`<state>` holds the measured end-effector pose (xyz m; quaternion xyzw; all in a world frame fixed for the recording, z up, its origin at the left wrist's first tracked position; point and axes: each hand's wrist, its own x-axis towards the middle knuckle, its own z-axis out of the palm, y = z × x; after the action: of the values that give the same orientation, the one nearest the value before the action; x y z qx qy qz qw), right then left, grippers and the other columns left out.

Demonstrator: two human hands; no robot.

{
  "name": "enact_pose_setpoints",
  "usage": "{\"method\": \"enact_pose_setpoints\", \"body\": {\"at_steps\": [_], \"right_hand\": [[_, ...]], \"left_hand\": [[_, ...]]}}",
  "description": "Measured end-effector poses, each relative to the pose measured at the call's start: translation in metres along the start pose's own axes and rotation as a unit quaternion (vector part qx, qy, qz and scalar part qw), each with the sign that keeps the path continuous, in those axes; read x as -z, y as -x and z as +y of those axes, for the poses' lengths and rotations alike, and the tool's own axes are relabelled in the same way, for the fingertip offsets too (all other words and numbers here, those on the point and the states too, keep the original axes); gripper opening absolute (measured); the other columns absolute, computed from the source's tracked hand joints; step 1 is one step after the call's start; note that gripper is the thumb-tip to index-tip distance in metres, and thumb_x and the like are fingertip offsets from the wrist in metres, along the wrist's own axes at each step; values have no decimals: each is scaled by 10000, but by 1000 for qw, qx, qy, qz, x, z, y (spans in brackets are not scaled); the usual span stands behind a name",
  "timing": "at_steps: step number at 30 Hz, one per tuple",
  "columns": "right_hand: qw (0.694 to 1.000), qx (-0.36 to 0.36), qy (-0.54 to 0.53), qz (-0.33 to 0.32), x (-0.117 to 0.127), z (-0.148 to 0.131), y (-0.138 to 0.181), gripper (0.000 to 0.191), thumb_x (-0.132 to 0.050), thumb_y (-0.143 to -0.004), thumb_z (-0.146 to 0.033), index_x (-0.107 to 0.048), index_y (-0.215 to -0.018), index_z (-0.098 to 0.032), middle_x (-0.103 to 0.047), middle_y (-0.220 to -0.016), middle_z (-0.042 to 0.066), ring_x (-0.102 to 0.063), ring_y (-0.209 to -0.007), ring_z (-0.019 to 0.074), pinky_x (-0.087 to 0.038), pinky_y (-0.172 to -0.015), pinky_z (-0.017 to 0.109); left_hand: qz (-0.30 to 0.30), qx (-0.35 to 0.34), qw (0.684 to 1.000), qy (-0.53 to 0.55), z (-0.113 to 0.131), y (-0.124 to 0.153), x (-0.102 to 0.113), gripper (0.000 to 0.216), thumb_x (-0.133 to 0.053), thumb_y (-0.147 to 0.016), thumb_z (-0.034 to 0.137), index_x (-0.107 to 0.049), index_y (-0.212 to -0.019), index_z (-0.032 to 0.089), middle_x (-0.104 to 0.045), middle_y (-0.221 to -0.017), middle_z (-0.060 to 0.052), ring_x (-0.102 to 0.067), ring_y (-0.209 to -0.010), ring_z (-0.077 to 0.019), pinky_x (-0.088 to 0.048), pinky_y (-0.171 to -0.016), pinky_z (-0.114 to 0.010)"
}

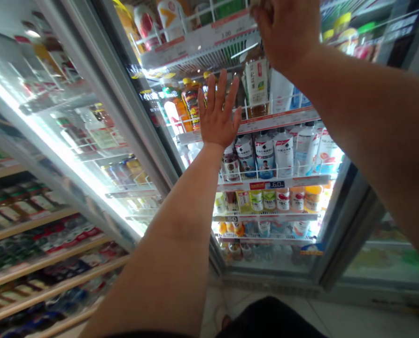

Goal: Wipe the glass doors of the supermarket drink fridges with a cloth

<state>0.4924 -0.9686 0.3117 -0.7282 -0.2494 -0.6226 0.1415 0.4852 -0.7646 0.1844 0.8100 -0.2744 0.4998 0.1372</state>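
My left hand [219, 112] is stretched out with its fingers spread, palm toward the drinks fridge [181, 138]. Whether it presses on glass I cannot tell. Just beyond its fingers stand dark and orange drink bottles [191, 101] with yellow caps. At the top edge, my right hand [290, 33] is raised with its fingers curled in, near the price strip [227, 33] of the upper shelf. Part of it is cut off by the frame, and what it grips, if anything, cannot be made out. Below it sits a large brown tea bottle [257, 82] with a pale label.
Lower fridge shelves hold white-and-blue bottles [265, 155] and small labelled bottles [269, 199]. On the left, a metal door frame [132, 89] slants past another lit fridge. Wooden shelves [33, 223] with blurred bottles are at far left. My dark-clothed knee [269, 319] shows above the tiled floor.
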Motion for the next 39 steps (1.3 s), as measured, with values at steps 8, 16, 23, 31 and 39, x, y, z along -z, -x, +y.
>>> {"method": "enact_pose_setpoints", "body": {"at_steps": [8,16,23,31,39], "right_hand": [[995,86,46,-29,6,-6,95,472,-485,-1008,-382,-487,-1451,-221,-321,-1622,34,-218,-1537,293,-262,-1251,554],[987,142,-4,-72,4,7,206,476,-461,-1002,-366,-449,-1477,-344,-396,-1578,-7,-308,-1507,269,-356,-1217,557],[986,146,-9,-87,15,21,182,400,-451,-1012,-352,-553,-1396,-301,-470,-1534,26,-348,-1491,259,-359,-1209,545],[999,21,42,21,6,5,109,453,-505,-994,-323,-525,-1428,-194,-351,-1606,76,-226,-1534,300,-277,-1263,504],[990,121,-23,-72,-8,-13,215,484,-464,-1014,-290,-436,-1497,-312,-372,-1594,-1,-260,-1527,264,-312,-1237,537]], "left_hand": [[33,-7,999,14,4,-1,2,658,-388,-889,461,-324,-1544,449,-115,-1557,299,205,-1473,-86,144,-1295,-413],[7,-21,999,45,-1,-1,-2,870,-480,-772,461,-166,-1583,468,-195,-1541,317,303,-1410,-21,144,-1297,-403],[7,-18,1000,22,1,-1,0,812,-442,-810,465,-182,-1578,464,-198,-1552,305,299,-1411,-22,148,-1295,-404],[15,-20,999,46,0,0,0,755,-425,-852,474,-202,-1573,469,-240,-1545,291,272,-1431,-25,163,-1290,-417],[35,-100,994,35,-13,1,-11,934,-540,-788,450,-94,-1608,415,-273,-1564,238,232,-1482,-77,11,-1325,-481]]}}
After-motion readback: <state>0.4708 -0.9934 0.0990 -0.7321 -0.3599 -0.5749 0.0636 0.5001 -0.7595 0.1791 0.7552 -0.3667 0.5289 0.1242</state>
